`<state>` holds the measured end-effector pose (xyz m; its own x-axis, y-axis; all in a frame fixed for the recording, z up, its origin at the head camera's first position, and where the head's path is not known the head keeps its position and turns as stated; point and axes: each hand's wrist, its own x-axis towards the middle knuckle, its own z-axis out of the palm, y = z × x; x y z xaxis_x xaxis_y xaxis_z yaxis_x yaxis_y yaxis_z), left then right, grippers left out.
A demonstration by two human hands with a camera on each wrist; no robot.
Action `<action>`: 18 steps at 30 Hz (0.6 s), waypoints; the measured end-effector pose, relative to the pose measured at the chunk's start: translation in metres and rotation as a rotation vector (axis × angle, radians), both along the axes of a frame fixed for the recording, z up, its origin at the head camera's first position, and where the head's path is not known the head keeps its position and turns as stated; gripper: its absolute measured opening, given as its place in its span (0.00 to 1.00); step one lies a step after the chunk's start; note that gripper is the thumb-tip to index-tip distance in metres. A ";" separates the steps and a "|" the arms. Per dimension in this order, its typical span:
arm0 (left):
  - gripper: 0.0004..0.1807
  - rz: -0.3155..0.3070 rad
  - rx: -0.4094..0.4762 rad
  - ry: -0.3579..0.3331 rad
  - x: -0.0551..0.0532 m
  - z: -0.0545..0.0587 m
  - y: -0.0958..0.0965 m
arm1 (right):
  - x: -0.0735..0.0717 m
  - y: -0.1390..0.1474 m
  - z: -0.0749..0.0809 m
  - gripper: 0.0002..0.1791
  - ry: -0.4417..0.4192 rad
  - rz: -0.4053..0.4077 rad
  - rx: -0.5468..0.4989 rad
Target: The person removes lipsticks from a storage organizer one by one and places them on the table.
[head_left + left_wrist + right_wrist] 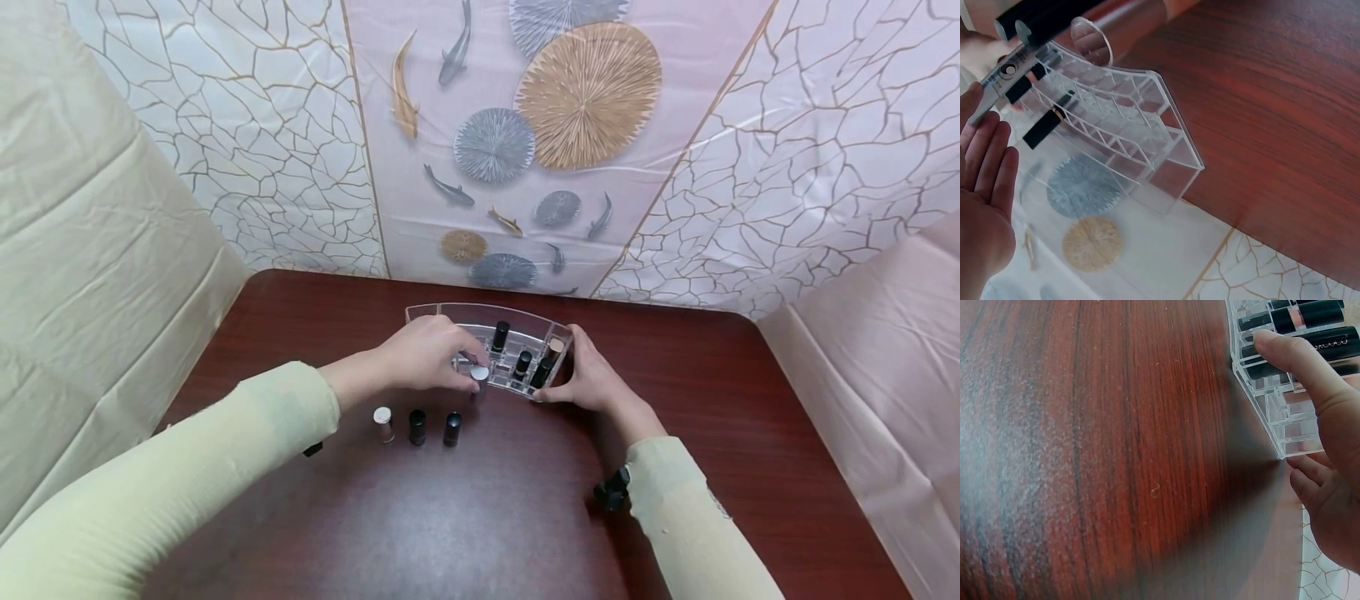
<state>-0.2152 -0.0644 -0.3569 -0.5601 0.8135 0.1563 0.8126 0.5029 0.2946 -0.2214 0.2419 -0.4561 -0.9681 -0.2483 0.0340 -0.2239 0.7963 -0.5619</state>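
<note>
A clear acrylic lipstick organizer with stepped compartments stands toward the back of the table. My left hand pinches a silvery lipstick tube at the organizer's front left edge; its pale round end faces up in the head view. At the organizer's right end, my right hand grips the side, with the thumb on the front and the other fingers behind. Several lipsticks stand in the compartments, among them a black lipstick in a back row and a peach-topped one at the right.
Three lipsticks stand in a row on the dark red wooden table, left of and nearer than the organizer: a white-topped one, a black one and another black one. A patterned cloth hangs behind the table.
</note>
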 end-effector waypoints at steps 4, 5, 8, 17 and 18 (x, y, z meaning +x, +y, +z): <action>0.14 -0.023 -0.006 -0.015 0.005 -0.003 0.004 | 0.000 0.000 0.000 0.68 0.007 0.005 -0.003; 0.14 -0.026 -0.008 -0.013 0.007 -0.004 0.005 | 0.000 0.000 0.000 0.68 0.009 0.005 -0.003; 0.13 -0.027 -0.024 -0.003 0.011 -0.008 0.008 | 0.000 -0.001 0.000 0.68 0.013 0.007 -0.005; 0.12 -0.024 -0.073 -0.019 0.022 -0.015 0.018 | -0.001 0.000 -0.001 0.69 0.017 0.008 -0.015; 0.12 -0.021 -0.078 -0.022 0.023 -0.016 0.018 | -0.001 0.000 -0.001 0.69 0.016 0.007 -0.014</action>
<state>-0.1922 -0.0463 -0.3728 -0.5454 0.8344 0.0794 0.8169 0.5080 0.2732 -0.2222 0.2417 -0.4571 -0.9657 -0.2543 0.0528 -0.2384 0.7870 -0.5690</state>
